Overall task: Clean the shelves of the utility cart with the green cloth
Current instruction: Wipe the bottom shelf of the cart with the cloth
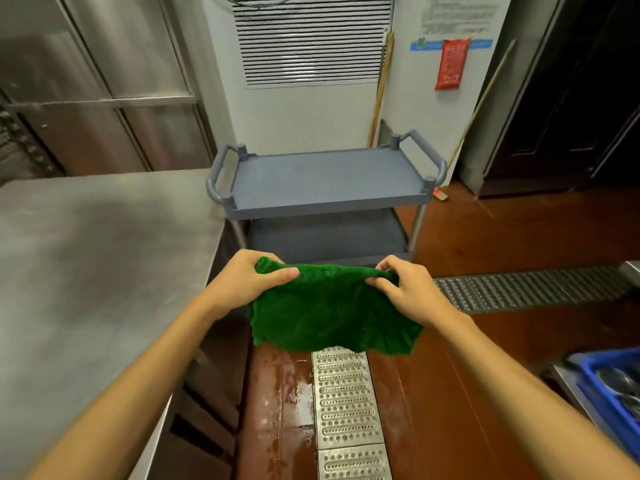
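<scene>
A green cloth (332, 313) hangs spread in the air between both hands, in front of a grey-blue utility cart (325, 181). My left hand (249, 275) grips the cloth's upper left corner. My right hand (401, 285) pinches its upper right edge. The cart stands just beyond the hands, with a bare top shelf and a lower shelf (329, 233) partly visible under it. The cloth hides the cart's bottom part.
A stainless steel counter (86, 258) runs along the left. Perforated metal drain grates (346, 403) cross the wet red-brown floor. A blue crate (609, 386) with utensils sits at the right edge. Broom handles (381, 88) lean on the wall behind the cart.
</scene>
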Demonstrator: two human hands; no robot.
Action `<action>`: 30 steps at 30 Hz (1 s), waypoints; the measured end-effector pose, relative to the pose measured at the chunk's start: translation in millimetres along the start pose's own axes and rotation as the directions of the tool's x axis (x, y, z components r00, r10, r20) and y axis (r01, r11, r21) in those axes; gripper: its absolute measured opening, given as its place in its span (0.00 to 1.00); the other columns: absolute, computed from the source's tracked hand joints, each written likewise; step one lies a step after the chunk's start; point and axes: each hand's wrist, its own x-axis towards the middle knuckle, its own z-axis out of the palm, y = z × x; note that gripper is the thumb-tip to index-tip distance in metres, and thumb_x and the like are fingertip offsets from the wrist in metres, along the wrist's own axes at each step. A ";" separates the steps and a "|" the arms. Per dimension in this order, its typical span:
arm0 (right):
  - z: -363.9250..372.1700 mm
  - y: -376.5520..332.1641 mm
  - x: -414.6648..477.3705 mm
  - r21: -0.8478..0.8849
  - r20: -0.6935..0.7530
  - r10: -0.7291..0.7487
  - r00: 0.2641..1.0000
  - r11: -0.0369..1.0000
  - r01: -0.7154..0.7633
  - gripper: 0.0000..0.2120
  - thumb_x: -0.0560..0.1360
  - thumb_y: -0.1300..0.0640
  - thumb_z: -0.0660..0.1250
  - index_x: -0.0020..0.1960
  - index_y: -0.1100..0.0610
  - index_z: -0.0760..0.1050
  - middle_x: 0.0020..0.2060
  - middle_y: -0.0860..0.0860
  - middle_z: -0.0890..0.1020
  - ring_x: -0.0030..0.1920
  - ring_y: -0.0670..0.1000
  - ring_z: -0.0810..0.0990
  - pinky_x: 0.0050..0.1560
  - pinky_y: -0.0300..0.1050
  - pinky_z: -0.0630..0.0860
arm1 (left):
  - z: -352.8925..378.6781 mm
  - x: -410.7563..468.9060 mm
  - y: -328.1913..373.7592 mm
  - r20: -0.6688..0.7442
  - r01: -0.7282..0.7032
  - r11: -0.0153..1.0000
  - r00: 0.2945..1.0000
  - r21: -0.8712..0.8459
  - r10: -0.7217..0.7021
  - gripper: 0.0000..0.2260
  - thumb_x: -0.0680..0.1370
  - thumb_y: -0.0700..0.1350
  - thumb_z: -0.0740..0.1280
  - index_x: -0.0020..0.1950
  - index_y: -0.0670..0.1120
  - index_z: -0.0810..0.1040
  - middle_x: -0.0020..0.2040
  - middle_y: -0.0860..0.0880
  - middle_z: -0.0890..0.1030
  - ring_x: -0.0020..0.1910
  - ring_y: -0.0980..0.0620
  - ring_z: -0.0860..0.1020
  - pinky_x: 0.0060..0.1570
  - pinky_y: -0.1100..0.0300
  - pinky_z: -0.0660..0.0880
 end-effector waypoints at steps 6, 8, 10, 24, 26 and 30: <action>19.3 30.8 44.4 -0.066 0.012 0.023 1.000 0.998 -0.022 0.06 0.77 0.47 0.67 0.49 0.49 0.79 0.43 0.47 0.77 0.45 0.49 0.76 0.47 0.49 0.74 | 2.2 47.3 -1.8 0.201 0.192 0.942 0.970 -0.275 -0.139 0.14 0.76 0.52 0.73 0.55 0.44 0.84 0.53 0.37 0.84 0.56 0.28 0.79 0.54 0.39 0.73; 28.8 38.4 58.8 -0.029 0.000 0.050 0.999 0.998 -0.050 0.04 0.77 0.48 0.68 0.48 0.47 0.78 0.43 0.45 0.76 0.45 0.49 0.76 0.48 0.49 0.75 | 11.5 64.0 1.9 0.229 0.246 0.885 0.960 -0.394 -0.164 0.13 0.78 0.46 0.70 0.58 0.40 0.82 0.56 0.36 0.83 0.57 0.34 0.81 0.57 0.44 0.78; 37.3 42.9 73.8 0.029 -0.045 0.053 0.998 0.998 -0.052 0.04 0.76 0.50 0.69 0.50 0.47 0.75 0.44 0.45 0.76 0.46 0.48 0.77 0.49 0.46 0.75 | 19.9 83.9 4.2 0.196 0.274 0.819 0.960 -0.505 -0.200 0.13 0.79 0.44 0.69 0.59 0.37 0.81 0.57 0.36 0.83 0.56 0.39 0.83 0.54 0.50 0.81; 57.6 54.6 155.9 0.497 0.359 -0.235 0.903 0.867 0.028 0.22 0.73 0.54 0.73 0.65 0.48 0.74 0.55 0.42 0.81 0.56 0.40 0.79 0.57 0.40 0.76 | 26.4 236.3 3.6 0.038 0.357 0.453 0.817 -0.817 -0.576 0.09 0.80 0.39 0.67 0.57 0.36 0.80 0.50 0.39 0.84 0.37 0.49 0.85 0.36 0.57 0.83; 60.0 63.5 177.1 0.452 0.269 -0.214 0.939 0.889 0.073 0.11 0.77 0.55 0.69 0.59 0.50 0.79 0.50 0.43 0.83 0.51 0.41 0.80 0.52 0.42 0.77 | 21.7 248.9 -0.7 -0.002 0.359 0.506 0.814 -0.784 -0.581 0.08 0.80 0.40 0.68 0.56 0.37 0.81 0.49 0.40 0.85 0.39 0.49 0.85 0.36 0.56 0.83; 51.8 81.2 214.0 0.430 0.209 -0.132 0.969 0.902 0.030 0.07 0.79 0.57 0.64 0.52 0.49 0.79 0.45 0.43 0.83 0.47 0.43 0.81 0.48 0.44 0.76 | 6.7 267.0 -15.4 -0.139 0.379 0.648 0.786 -0.660 -0.602 0.10 0.79 0.45 0.70 0.52 0.38 0.82 0.45 0.41 0.86 0.40 0.47 0.85 0.39 0.56 0.83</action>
